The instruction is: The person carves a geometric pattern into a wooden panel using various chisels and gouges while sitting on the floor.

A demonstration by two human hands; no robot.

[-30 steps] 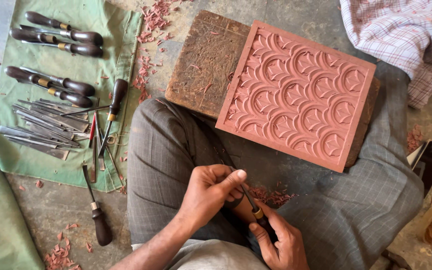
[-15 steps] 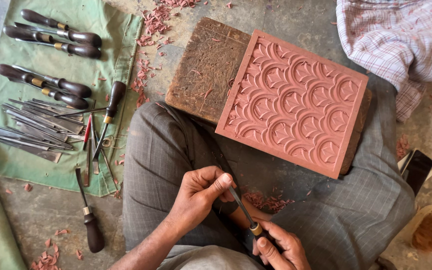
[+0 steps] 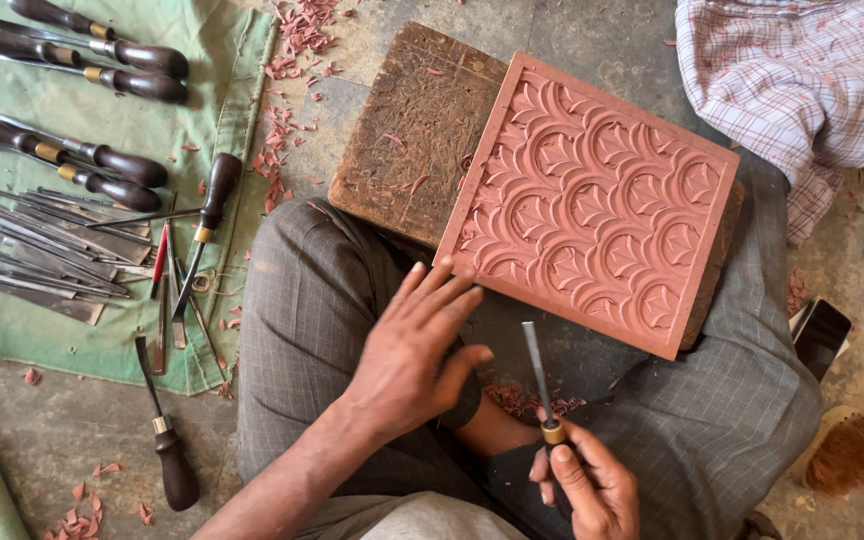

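Observation:
A reddish carved wooden panel (image 3: 592,205) with a repeating scale pattern lies on a dark worn wooden block (image 3: 412,130), both resting across my legs in grey trousers (image 3: 302,330). My left hand (image 3: 417,345) is open with fingers spread, its fingertips touching the panel's near left corner. My right hand (image 3: 582,485) grips the dark handle of a carving chisel (image 3: 537,375), whose thin metal blade points up toward the panel's near edge without touching it.
A green cloth (image 3: 82,200) at left carries several dark-handled chisels and thin metal blades. One chisel (image 3: 167,440) lies on the floor. Red wood shavings (image 3: 292,60) are scattered. A checked cloth (image 3: 802,90), a phone (image 3: 820,335) and a brush (image 3: 842,450) lie at right.
My left hand let go of the chisel blade, opened and reached up to the panel's corner. My right hand keeps the chisel, now held upright.

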